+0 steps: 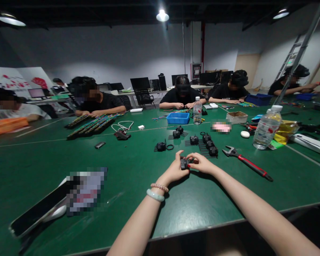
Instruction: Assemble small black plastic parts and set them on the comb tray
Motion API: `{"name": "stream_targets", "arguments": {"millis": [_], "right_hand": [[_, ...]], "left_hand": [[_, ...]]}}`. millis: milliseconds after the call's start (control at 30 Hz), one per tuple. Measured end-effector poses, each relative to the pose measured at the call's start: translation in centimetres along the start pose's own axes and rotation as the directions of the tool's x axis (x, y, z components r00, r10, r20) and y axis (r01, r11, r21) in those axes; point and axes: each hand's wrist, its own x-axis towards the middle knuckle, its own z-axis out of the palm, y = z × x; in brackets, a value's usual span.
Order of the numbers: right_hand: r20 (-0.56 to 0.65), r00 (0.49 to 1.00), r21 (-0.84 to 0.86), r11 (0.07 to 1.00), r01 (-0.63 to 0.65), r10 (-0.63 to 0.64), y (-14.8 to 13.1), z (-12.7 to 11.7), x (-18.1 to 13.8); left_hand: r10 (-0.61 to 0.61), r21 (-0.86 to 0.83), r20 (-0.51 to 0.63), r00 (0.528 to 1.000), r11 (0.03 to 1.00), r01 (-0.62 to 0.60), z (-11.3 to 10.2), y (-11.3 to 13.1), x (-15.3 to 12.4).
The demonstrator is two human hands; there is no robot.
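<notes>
Green bench (117, 209), co-workers (104, 101) opposite. Left hand (175, 170) and right hand (203, 164) grip one black part (184, 163) between them, 5 o'clock off centre; looks mid-work. Similar parts (193, 140) lie unheld, 10 to 2 o'clock beyond; finished or waiting, can't tell.

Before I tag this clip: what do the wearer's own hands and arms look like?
No sleeves or gloves visible. Left hand: pinkish-brown beaded bracelet and pale green bangle at the wrist. Right hand: no wristwear, a red nail showing.
</notes>
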Motion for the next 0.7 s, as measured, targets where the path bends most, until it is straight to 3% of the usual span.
{"name": "stream_targets", "arguments": {"millis": [700], "right_hand": [[0.009,1.0,0.009,1.0,-0.016,0.016,-0.1,-0.18,-0.06]], "left_hand": [[-0.01,-0.028,-0.005,1.0,1.0,0.01,0.06,0.28,0.02]]}}
